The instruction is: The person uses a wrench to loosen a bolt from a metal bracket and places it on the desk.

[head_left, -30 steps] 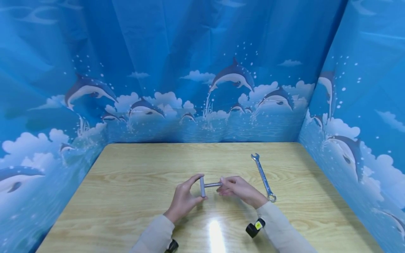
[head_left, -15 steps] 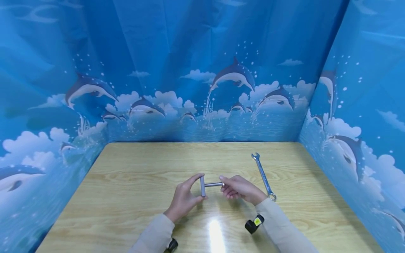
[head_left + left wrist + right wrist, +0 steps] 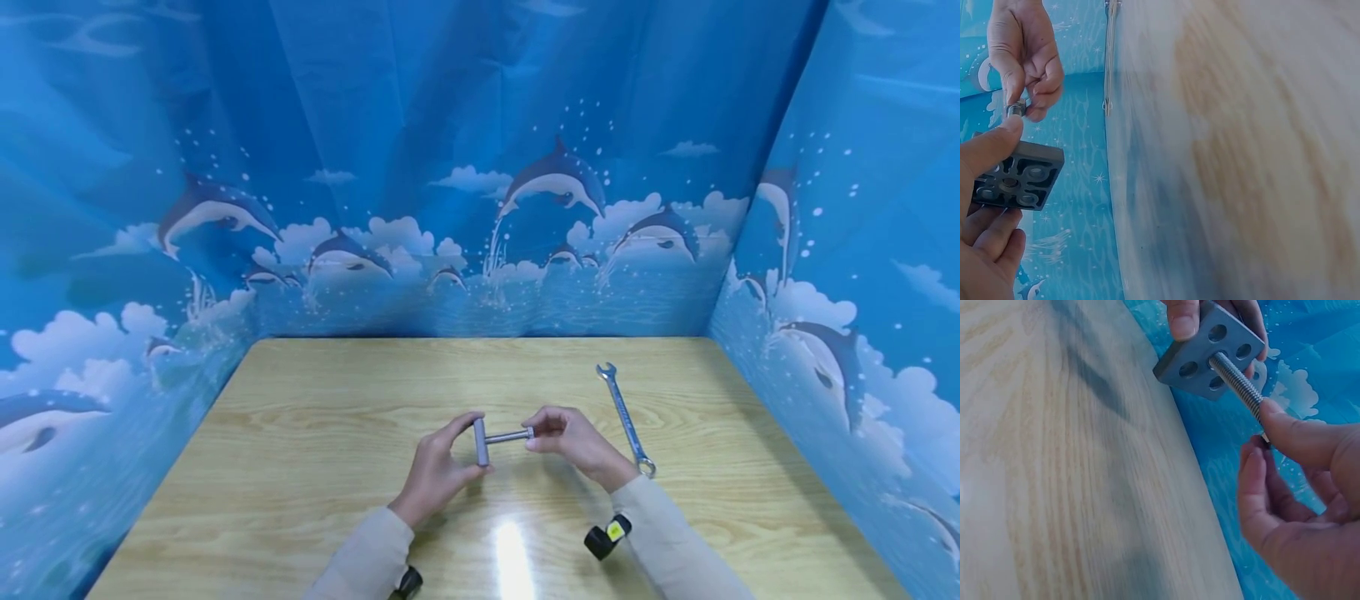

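My left hand [image 3: 433, 473] holds a grey square plate [image 3: 481, 442] by opposite edges, between thumb and fingers, above the table. Out of the plate's middle a threaded bolt [image 3: 507, 437] points right; several holes surround it in the right wrist view, where the plate's face [image 3: 1200, 350] and the bolt's thread [image 3: 1238, 381] show. At the bolt's far end, the thumb and fingers of my right hand [image 3: 579, 443] pinch its head. Recesses mark the plate's other side [image 3: 1022, 169] in the left wrist view.
A combination wrench [image 3: 625, 417] lies on the wooden table [image 3: 337, 400], to the right beyond my right hand. Blue dolphin-print curtains [image 3: 420, 125] hang at the back and both sides of the table.
The fingers of my right hand have shifted their grip around the bolt's end, curling and then spreading again. The bolt head now shows between them. My left hand and the plate stay nearly still.
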Available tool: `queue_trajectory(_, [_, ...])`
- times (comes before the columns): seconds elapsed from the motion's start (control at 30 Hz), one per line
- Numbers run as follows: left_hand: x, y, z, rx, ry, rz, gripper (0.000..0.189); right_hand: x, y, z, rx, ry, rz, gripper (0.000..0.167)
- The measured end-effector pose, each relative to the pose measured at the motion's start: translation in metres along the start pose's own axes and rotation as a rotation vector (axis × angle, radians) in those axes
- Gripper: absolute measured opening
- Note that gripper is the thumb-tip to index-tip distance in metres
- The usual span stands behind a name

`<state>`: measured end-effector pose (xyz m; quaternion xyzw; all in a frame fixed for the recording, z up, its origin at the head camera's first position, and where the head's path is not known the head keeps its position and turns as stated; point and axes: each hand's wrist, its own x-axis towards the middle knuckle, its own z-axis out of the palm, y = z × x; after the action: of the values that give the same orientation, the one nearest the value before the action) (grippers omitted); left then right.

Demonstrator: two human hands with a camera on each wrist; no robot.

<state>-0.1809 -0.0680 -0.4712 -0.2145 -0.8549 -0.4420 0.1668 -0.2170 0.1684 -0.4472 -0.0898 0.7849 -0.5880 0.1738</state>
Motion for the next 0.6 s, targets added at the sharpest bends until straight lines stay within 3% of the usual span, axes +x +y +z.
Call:
queue_trajectory(0.3, [0.0000, 0.0007, -0.0001, -0.035, -0.001, -0.037, 0.077, 0.0001, -0.0003, 0.0015, 0.008, 0.012, -0.045, 0.036])
queue_trajectory(0.6, [-0.0002, 0.0007, 0.0008, -0.015, -0.004, -0.025, 0.077, -0.0010, 0.0049, 0.0005, 0.036, -0.083, -0.031, 0.048])
